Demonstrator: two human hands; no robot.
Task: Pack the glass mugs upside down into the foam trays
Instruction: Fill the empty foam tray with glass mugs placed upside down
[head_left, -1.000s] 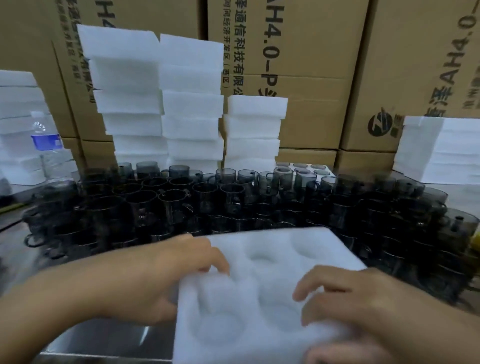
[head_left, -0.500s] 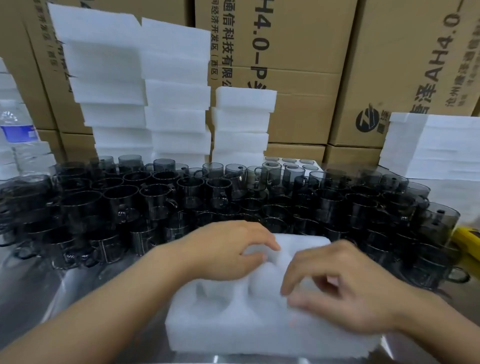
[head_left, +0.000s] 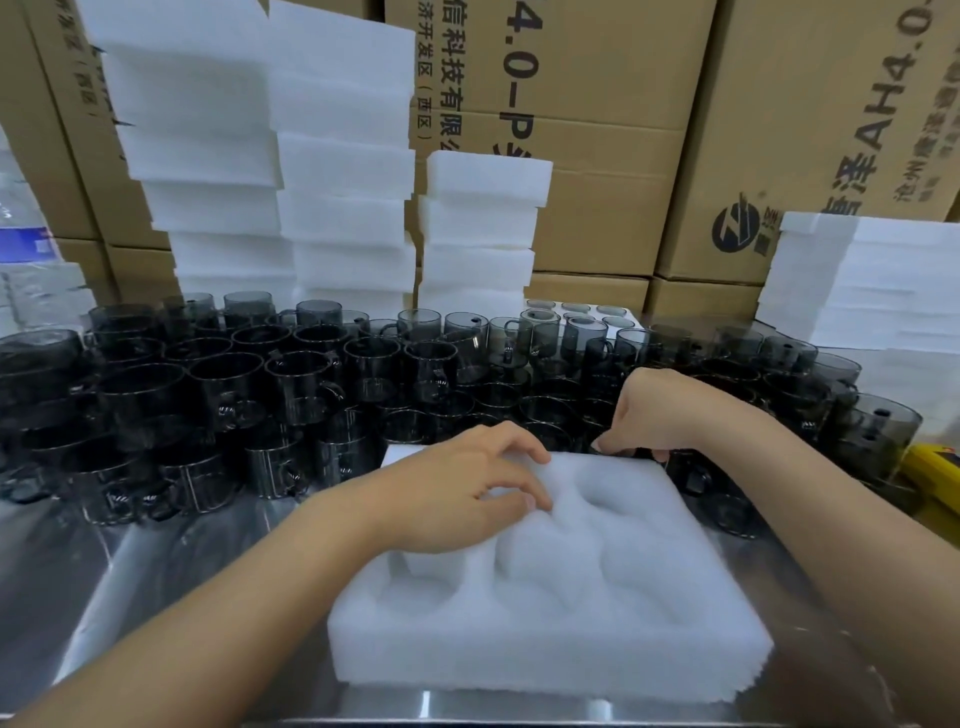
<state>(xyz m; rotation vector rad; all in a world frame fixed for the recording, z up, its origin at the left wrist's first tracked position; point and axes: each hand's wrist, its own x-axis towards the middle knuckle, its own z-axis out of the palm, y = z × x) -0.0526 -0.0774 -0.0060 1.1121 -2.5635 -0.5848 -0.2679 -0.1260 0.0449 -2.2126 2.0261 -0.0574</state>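
On the far left edge, a blurred water bottle (head_left: 21, 244) with a blue label stands beside white foam blocks. Behind the work area, cardboard boxes (head_left: 597, 130) form a wall, and three stacks of foam trays (head_left: 343, 171) stand in front of them.

Glass mugs (head_left: 311, 384), dark and tinted, stand crowded across the full width of the table (head_left: 156, 571), most with rims up. They fill the zone between the stacks and the near working space.

Left hand (head_left: 457, 493): positioned over the far left part of the foam tray (head_left: 571, 597). Fingers are loosely bent, with thumb and fingertips touching the foam. It has hold of nothing.

The foam tray lies flat on the table at the near edge, just in front of the mugs. Its moulded pockets show bare foam.

Right hand (head_left: 644, 415): positioned at the far right edge of the tray, where the tray meets the nearest mugs. Fingers are curled downward. It cannot be told whether they grip a mug, grip the tray edge, or hold nothing.

Behind the mugs, right of centre, a second tray (head_left: 587, 312) shows round glass shapes in its pockets. Further right stands another stack of foam (head_left: 872, 280). A yellow object (head_left: 930, 467) lies at the right edge, just beside the outermost mugs.
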